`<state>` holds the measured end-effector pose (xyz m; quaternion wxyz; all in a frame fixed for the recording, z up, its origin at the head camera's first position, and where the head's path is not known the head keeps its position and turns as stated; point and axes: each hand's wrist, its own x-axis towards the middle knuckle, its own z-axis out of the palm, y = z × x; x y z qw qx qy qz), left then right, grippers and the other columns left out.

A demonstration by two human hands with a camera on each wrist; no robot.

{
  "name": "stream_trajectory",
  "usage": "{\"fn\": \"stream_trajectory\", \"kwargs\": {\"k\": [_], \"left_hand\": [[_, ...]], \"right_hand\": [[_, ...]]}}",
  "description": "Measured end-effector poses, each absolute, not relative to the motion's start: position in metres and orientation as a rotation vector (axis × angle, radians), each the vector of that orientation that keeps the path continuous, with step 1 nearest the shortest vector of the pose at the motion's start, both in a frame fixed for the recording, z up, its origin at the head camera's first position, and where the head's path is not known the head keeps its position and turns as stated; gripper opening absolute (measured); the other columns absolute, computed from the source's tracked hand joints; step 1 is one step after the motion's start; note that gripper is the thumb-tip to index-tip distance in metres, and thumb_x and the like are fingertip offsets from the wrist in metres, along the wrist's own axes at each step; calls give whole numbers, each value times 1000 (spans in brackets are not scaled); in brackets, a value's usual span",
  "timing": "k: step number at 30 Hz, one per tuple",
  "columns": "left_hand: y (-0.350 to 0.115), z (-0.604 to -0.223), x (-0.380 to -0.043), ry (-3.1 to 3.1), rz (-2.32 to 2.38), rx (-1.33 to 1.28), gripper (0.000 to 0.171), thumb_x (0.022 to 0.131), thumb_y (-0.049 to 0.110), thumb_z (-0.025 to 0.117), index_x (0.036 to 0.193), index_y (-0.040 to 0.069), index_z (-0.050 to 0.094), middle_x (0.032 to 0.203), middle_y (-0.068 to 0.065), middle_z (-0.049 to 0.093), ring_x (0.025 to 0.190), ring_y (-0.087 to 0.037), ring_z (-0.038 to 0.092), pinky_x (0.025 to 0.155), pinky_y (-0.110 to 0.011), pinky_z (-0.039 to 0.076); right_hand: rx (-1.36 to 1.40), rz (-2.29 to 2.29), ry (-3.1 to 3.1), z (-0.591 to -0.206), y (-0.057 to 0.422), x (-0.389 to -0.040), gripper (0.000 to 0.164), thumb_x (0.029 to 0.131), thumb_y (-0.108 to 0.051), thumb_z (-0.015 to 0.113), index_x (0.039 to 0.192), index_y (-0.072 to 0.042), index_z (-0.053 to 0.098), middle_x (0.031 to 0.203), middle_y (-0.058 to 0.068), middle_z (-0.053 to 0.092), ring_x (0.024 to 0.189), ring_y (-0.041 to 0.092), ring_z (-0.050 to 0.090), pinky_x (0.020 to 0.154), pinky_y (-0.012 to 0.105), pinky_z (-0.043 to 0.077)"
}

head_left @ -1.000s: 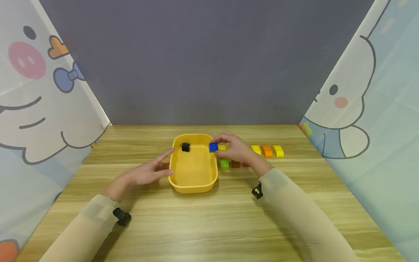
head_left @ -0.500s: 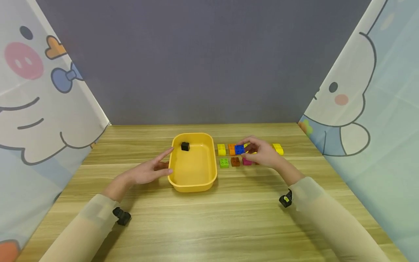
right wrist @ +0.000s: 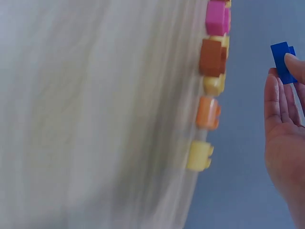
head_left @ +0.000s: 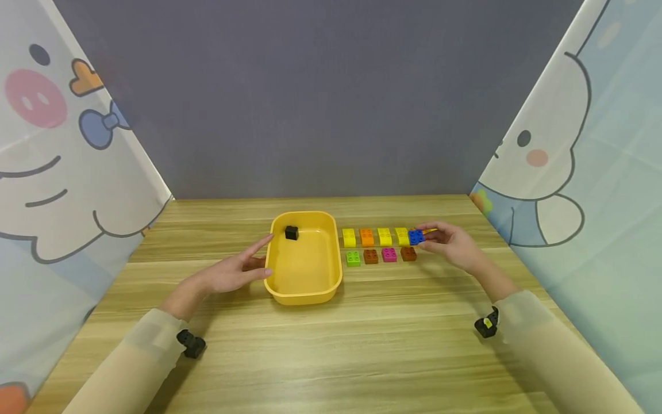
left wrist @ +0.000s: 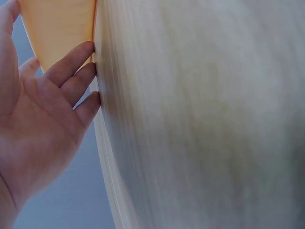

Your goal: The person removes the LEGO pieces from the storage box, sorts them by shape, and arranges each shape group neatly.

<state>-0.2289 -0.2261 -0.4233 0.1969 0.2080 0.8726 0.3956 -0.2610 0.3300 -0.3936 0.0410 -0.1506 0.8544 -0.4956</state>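
Note:
My right hand pinches a blue toy brick between thumb and fingers, above the right part of the back row of bricks. In the right wrist view the blue brick is held well clear of the bricks on the table. With fingers spread, my left hand touches the left side of a yellow tray. The left wrist view shows that hand against the tray's wall. A black brick lies inside the tray, in its back left corner.
Right of the tray, yellow bricks and an orange brick form the back row. In front of them lie a green brick, a pink brick and brown bricks. A grey wall stands behind the table.
My right hand has carried the blue brick rightwards from beside the tray's right rim, along the back row. The left hand stays at the tray.

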Motion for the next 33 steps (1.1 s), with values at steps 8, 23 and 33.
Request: {"fn": "stream_trajectory", "kwargs": {"k": [8, 23, 33], "left_hand": [[-226, -422, -228, 2439, 1120, 540, 92, 111, 49, 64, 178, 36, 3, 167, -29, 49, 156, -49, 48, 124, -69, 42], [-226, -423, -228, 2447, 1117, 553, 90, 112, 49, 62, 178, 36, 2, 166, -30, 49, 155, -49, 49, 122, -68, 44], [-225, -424, -229, 2449, 1110, 576, 92, 112, 47, 63, 179, 33, 1, 166, -31, 49, 155, -50, 49, 122, -68, 45]], "right_hand": [[-344, -1464, 2656, -403, 351, -259, 48, 106, -15, 75, 148, 3, 61, 147, 28, 63, 107, -6, 66, 91, 14, 59], [-214, -1129, 2678, -418, 365, -260, 52, 108, -28, 73, 151, 1, 62, 151, 32, 63, 126, 40, 69, 85, 30, 60], [-192, -1098, 2682, -422, 364, -264, 54, 109, -26, 71, 153, 2, 60, 150, 32, 63, 117, 33, 67, 82, 31, 55]]}}
